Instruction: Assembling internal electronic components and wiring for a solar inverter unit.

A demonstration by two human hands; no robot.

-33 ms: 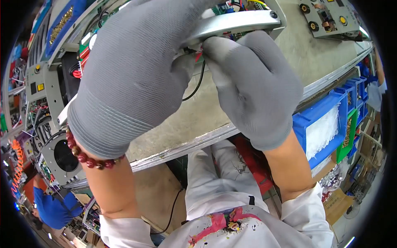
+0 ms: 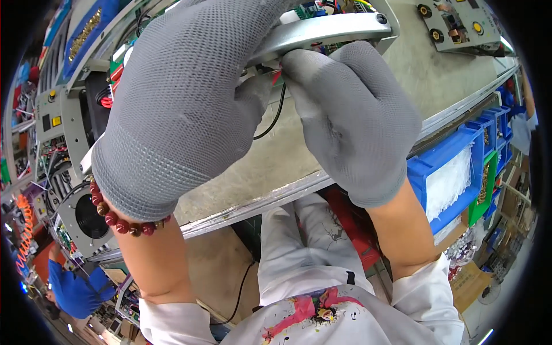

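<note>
My left hand (image 2: 178,109), in a grey knit glove, wraps over a curved silver metal bar (image 2: 328,30) on the front of an open electronic unit. Its fingertips are hidden behind the bar; the thumb points down below it. Just under the bar, my right hand (image 2: 356,121), gloved the same way, has its fingers closed in a pinch close to the left thumb. A small red piece (image 2: 276,76) shows between the two hands. Whatever the right fingertips hold is covered by the glove. A black cable (image 2: 280,112) hangs down between the hands onto the bench.
A grey panel with round black parts (image 2: 457,26) lies at the far right of the bench (image 2: 448,80). Blue bins (image 2: 422,172) and a green bin (image 2: 486,190) line the right edge. At left stand a fan unit (image 2: 86,215) and a blue tray of brass pieces (image 2: 86,34). A person in blue (image 2: 77,287) is at lower left.
My left hand and wrist have shifted very slightly to the left. My right hand keeps its pinch at the same spot below the bar.
</note>
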